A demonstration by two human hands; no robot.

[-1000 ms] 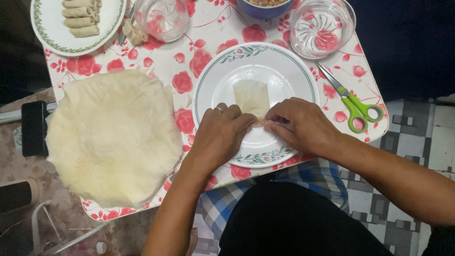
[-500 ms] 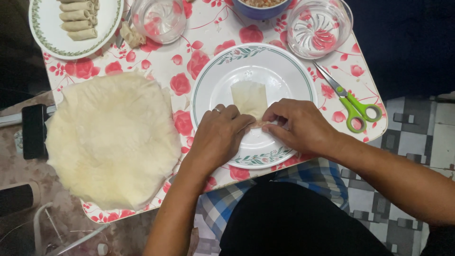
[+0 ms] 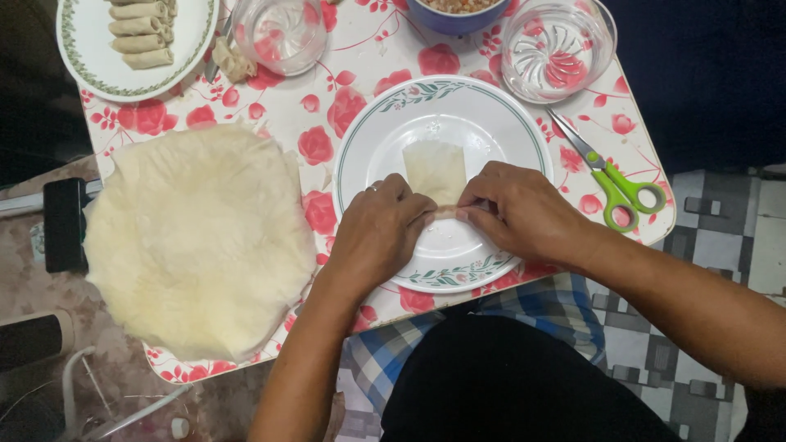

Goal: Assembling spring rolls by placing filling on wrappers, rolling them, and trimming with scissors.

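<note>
Head view. Your left hand [image 3: 378, 233] and right hand [image 3: 519, 214] meet over the near half of the white plate [image 3: 499, 123], which has a green rim pattern. Both hands are closed in a pinch on the near edge of the pale wrapper sheet [image 3: 435, 169]; the fingertips [image 3: 426, 216] of the two hands come together at the rolled edge, and the far part of the sheet lies flat on the plate, towards its middle. Whatever sits inside the roll is hidden under your fingers.

Left of the plate, the stack of round wrappers [image 3: 196, 241] overhangs the edge of the floral tray table [image 3: 344, 90]. At the far left, a second plate [image 3: 86, 57] carries finished rolls [image 3: 139, 33]. A clear glass bowl [image 3: 282, 33], a blue bowl [image 3: 458, 12] and a clear ribbed dish [image 3: 557, 53] stand along the far side. Green-handled scissors [image 3: 618, 184] lie just beside the white plate on the right.

Risk, as judged here: the sheet looks thin, so an uneven pull between your two pinches could tear it or skew the roll; a slack grip would likely let the edge unroll.
</note>
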